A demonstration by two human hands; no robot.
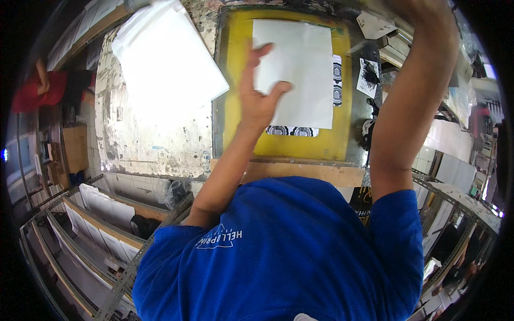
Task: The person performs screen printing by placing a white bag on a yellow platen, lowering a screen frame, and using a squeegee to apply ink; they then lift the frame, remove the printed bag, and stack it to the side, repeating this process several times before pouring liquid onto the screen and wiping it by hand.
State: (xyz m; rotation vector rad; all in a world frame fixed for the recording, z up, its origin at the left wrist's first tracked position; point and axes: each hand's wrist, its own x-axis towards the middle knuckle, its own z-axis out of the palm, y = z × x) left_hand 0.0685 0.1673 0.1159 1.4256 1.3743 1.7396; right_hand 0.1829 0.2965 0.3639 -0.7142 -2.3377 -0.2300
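A white sheet (300,69) lies on a yellow panel (321,147) within a dark frame. Past its right and lower edges peek black round patterns printed on white (337,80). Over the sheet's left edge is my left hand (259,101), thumb and fingers spread, with nothing in it; its fingertips are slightly blurred. My right arm reaches forward past the panel's right side. Only part of my right hand (420,8) shows at the top rim, so its fingers and anything in them are hidden.
Left of the panel, a stack of white paper (166,64) rests on a worn, paint-stained tabletop (155,155). A small white card with a black ink smear (368,77) lies right of the panel. Metal racks (118,283) stand at lower left; another person in red (48,88) is far left.
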